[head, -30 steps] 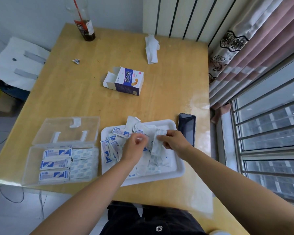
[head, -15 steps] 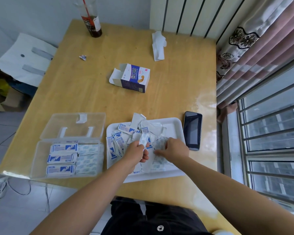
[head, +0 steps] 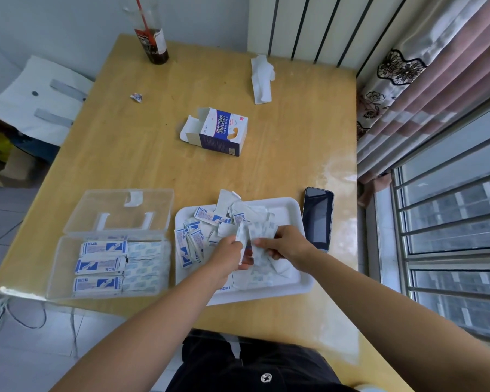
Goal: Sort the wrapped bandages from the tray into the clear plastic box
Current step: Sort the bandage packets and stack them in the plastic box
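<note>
Over the white tray (head: 293,206), wrapped bandages (head: 245,237) are pinched by the left hand (head: 229,251); another bandage (head: 257,251) is gripped by the right hand (head: 287,244) (clear plastic box (head: 65,250) lies open alongside).

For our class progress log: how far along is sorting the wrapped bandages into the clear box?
Done: the clear plastic box holds two columns of stacked bandages. In hand: the left hand and right hand each grip wrapped bandages above the tray. Left: a loose pile still fills it.
</note>
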